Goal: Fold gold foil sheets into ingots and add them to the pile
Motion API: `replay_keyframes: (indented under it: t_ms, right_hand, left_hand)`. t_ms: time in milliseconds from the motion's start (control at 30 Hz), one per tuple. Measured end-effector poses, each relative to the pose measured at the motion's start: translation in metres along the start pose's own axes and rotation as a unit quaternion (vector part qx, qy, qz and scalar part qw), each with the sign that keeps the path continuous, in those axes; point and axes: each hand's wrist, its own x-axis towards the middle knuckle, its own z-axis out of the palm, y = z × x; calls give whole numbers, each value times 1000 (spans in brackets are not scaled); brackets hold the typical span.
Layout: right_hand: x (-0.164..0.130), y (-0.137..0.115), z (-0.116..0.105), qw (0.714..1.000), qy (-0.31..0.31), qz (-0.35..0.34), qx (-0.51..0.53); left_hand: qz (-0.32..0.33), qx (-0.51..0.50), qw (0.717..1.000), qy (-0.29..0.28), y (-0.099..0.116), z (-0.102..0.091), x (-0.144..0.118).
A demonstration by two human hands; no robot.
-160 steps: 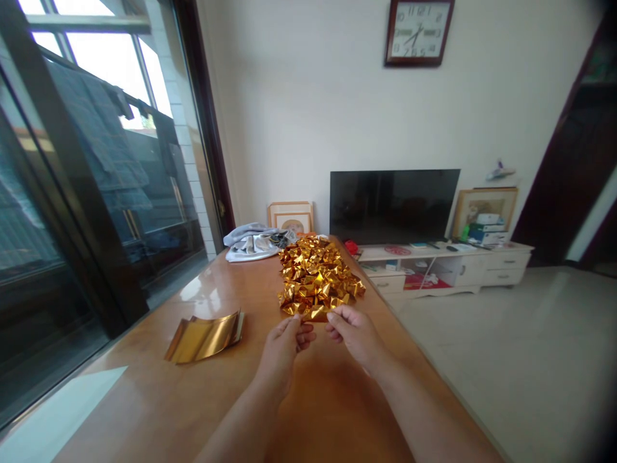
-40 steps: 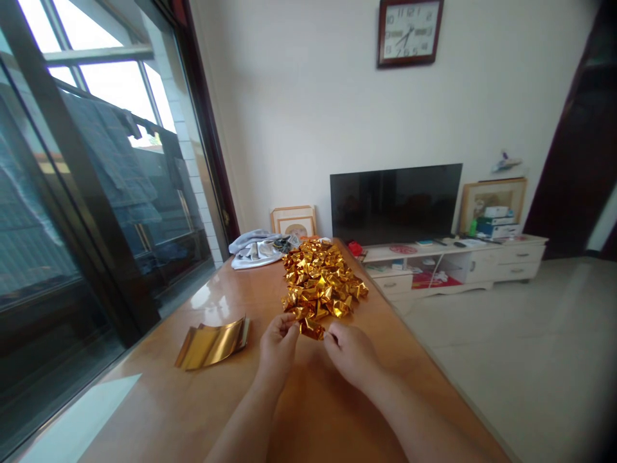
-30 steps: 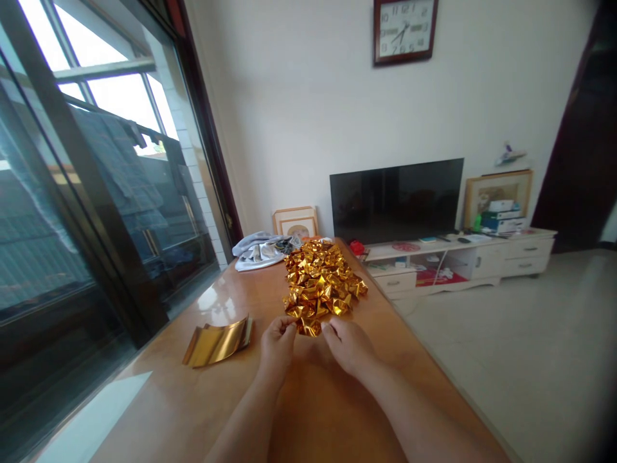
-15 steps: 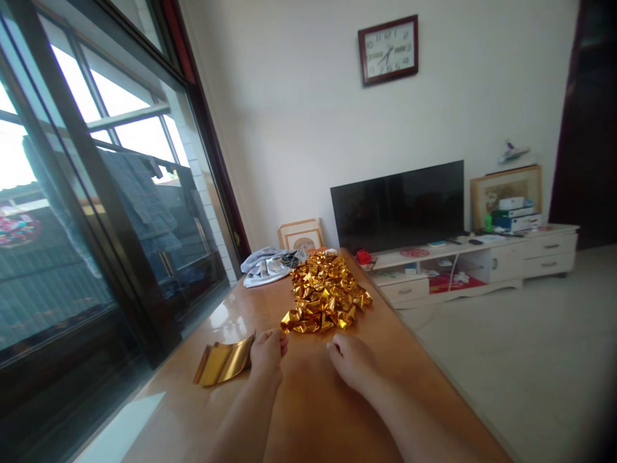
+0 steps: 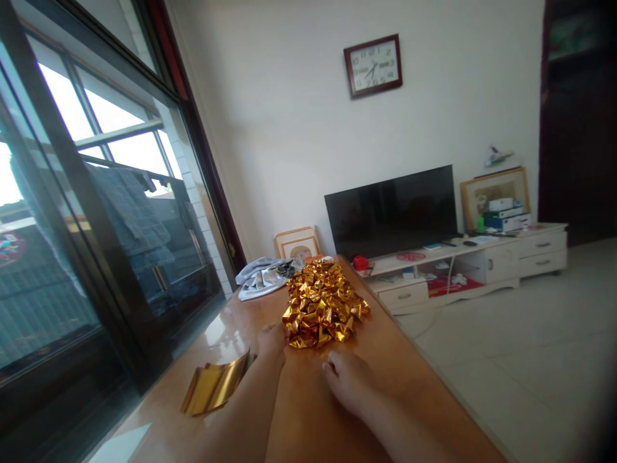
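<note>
A long heap of folded shiny gold foil pieces [image 5: 325, 305] lies along the middle of the wooden table [image 5: 308, 411]. My left hand [image 5: 270, 339] is at the heap's near left edge, its curled fingers against the foil there. Whether it grips a piece is hidden. A stack of flat gold foil sheets [image 5: 214, 384] rests on the table to the left of my left forearm, partly covered by it. Just in front of the heap's near end, my right hand [image 5: 348, 379] is loosely closed above the tabletop, with nothing showing in its fingers.
Grey-white cloth [image 5: 263, 280] lies at the table's far left, beside the heap. A pale sheet [image 5: 123, 445] is at the near left edge. A glass sliding door [image 5: 110, 212] runs along the left. Beyond the table stands a white TV cabinet [image 5: 501, 267] with a television [image 5: 390, 209].
My left hand has moved forward to the heap, and its nearest left foil piece now sits closer in. My right hand stays closed near the same place. The view has shifted slightly.
</note>
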Motion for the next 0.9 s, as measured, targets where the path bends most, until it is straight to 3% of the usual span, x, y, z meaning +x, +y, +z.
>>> replay_keyframes:
  t_ms: [167, 300, 433, 667, 900]
  right_hand:
    - [2, 0, 2, 1000, 12, -6, -1]
    - [3, 1, 5, 1000, 23, -15, 3]
    - [4, 1, 5, 1000, 8, -1, -3]
    - [3, -1, 0, 1000, 9, -16, -18]
    - [1, -2, -5, 999, -2, -22, -27]
  left_hand:
    - [-81, 36, 995, -33, 4, 19, 19]
    - [-91, 29, 994, -54, 4, 28, 25]
    - [-81, 0, 995, -62, 1, 26, 23]
    - [-31, -71, 996, -40, 7, -7, -2]
    - [-4, -97, 995, 3, 19, -68, -33]
